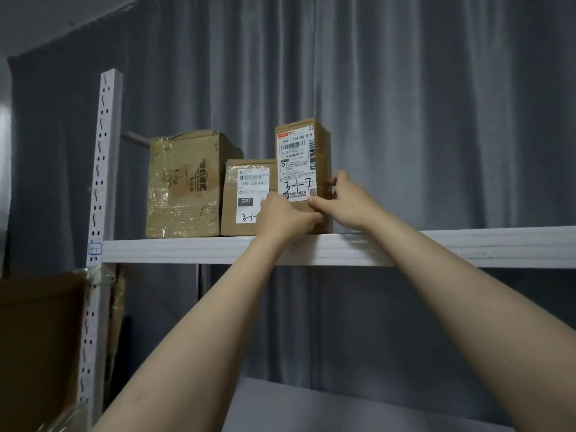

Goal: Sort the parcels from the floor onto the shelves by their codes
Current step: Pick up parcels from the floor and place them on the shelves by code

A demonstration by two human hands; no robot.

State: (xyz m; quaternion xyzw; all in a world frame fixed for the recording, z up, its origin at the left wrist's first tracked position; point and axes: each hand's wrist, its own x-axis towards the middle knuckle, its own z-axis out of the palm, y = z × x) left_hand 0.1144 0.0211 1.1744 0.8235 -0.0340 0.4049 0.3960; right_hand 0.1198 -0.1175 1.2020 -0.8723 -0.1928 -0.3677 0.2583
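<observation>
A tall cardboard parcel (300, 157) with a white label marked 3-1-7 stands upright on the top white shelf (436, 244). My left hand (282, 218) grips its lower left corner, thumb across the front. My right hand (344, 201) holds its lower right edge, fingers round the side. To its left stands a shorter parcel (243, 198) with a 220 label; its handwritten code is partly hidden by my left hand. Further left sits a bigger taped box (185, 185) with a scrawled code on its front.
A white perforated upright (101, 182) carries the shelf at the left, with a small tag at shelf height. Brown cartons (40, 338) fill the neighbouring rack at lower left. A lower shelf (343, 406) lies below. Grey curtain hangs behind. The top shelf is bare to the right of the parcels.
</observation>
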